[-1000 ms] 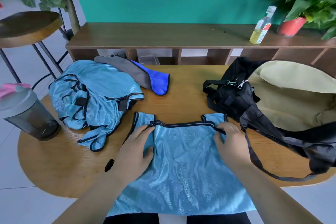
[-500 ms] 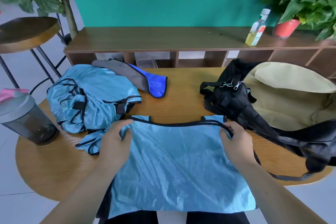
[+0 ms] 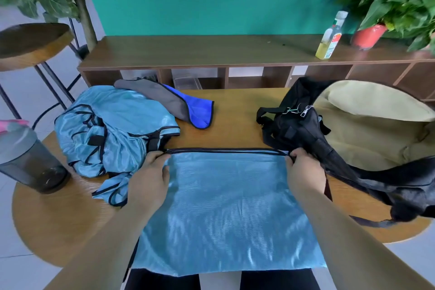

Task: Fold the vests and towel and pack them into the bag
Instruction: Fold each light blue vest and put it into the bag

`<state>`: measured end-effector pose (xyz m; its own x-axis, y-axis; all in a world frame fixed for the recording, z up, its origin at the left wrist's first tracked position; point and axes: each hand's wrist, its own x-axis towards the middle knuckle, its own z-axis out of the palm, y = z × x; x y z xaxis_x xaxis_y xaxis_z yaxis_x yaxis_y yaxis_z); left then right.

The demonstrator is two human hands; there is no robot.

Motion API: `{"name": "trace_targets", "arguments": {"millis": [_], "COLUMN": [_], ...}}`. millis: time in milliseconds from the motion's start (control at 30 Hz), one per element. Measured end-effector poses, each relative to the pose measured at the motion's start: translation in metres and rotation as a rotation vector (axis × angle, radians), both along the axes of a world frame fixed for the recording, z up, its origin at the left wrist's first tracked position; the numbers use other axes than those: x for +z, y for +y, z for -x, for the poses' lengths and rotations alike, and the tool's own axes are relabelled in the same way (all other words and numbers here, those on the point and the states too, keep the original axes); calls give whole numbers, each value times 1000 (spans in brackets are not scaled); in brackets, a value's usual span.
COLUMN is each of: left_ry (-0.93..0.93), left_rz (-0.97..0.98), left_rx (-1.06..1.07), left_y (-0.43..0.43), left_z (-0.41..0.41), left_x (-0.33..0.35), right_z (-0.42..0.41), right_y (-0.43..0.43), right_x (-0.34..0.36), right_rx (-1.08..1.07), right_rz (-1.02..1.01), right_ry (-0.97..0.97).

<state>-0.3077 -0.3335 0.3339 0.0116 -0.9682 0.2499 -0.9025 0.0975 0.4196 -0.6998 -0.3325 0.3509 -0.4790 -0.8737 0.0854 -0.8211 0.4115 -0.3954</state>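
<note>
A light blue vest (image 3: 226, 209) with black trim lies spread flat on the round wooden table (image 3: 58, 223) in front of me. My left hand (image 3: 149, 176) pinches its top left corner and my right hand (image 3: 303, 172) pinches its top right corner, stretching the black edge straight. A heap of more light blue vests (image 3: 110, 129) sits at the left. Behind it lies a grey and blue towel (image 3: 181, 108). The black bag (image 3: 353, 148) with a beige lining stands open at the right, its strap running under my right wrist.
A dark shaker bottle (image 3: 28, 160) with a pink lid stands at the table's left edge. Behind the table runs a low wooden shelf (image 3: 211, 54) with an oil bottle (image 3: 330, 36) and a potted plant (image 3: 388, 4). A stool (image 3: 30, 42) stands at far left.
Both hands moved outward from the neckline to the vest's top corners. The shoulder straps no longer show and the top edge is now pulled into one straight line.
</note>
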Motion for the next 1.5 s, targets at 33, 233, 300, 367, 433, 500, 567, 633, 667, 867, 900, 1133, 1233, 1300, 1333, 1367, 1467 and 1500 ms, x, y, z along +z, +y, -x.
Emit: {"name": "trace_targets", "arguments": {"millis": [33, 233, 300, 367, 433, 500, 567, 633, 667, 867, 900, 1133, 1233, 1300, 1333, 1367, 1467, 1500], "left_ry": [-3, 82, 34, -81, -179, -254, -380, -470, -464, -370, -385, -408, -450, -441, -433, -433, -483, -487], "left_rz": [4, 99, 108, 50, -13, -45, -41, 38, 81, -122, -169, -198, -194, -237, -265, -278, -254, -229], "left_rx": [0, -38, -38, -45, -48, -45, -12, 21, 2, -133, -141, -226, -172, -147, -148, -153, -160, -167], "left_y": [-1, 3, 1, -4, -6, -4, 4, 17, 27, 85, 88, 78, 80, 79, 78, 76, 74, 78], "left_z": [0, 2, 2, 2, 2, 6, 13, 19, 24, 45, 43, 21, 18, 16, 15, 15, 20, 24], "left_x": [0, 16, 17, 11, 7, 11, 22, 32, 37, 8, 1, -3, 0, -1, -1, 0, 5, 8], "right_z": [0, 4, 5, 6, 6, 7, 3, -7, -15, -54, -51, -23, -23, -24, -25, -26, -30, -35], "right_y": [0, 3, 3, 0, -5, -8, -5, 6, 15, 62, 63, 48, 50, 50, 50, 49, 51, 55], "right_x": [-1, 7, 10, 10, 11, 12, 15, 18, 18, 6, 1, -2, -2, -2, -2, -2, 2, 6], "right_rx": [3, 20, 12, -1, -21, -29, -21, 37, 82, 502, 519, 466, 475, 470, 470, 469, 457, 453], "right_rz": [3, 86, 78, 14, -46, -70, -91, -124, -118, -169, -226, -277, -273, -268, -269, -271, -280, -264], "right_ry": [11, -72, -59, -25, -22, -45, -63, 13, 98, 217, 219, 232, 234, 238, 236, 234, 261, 294]}}
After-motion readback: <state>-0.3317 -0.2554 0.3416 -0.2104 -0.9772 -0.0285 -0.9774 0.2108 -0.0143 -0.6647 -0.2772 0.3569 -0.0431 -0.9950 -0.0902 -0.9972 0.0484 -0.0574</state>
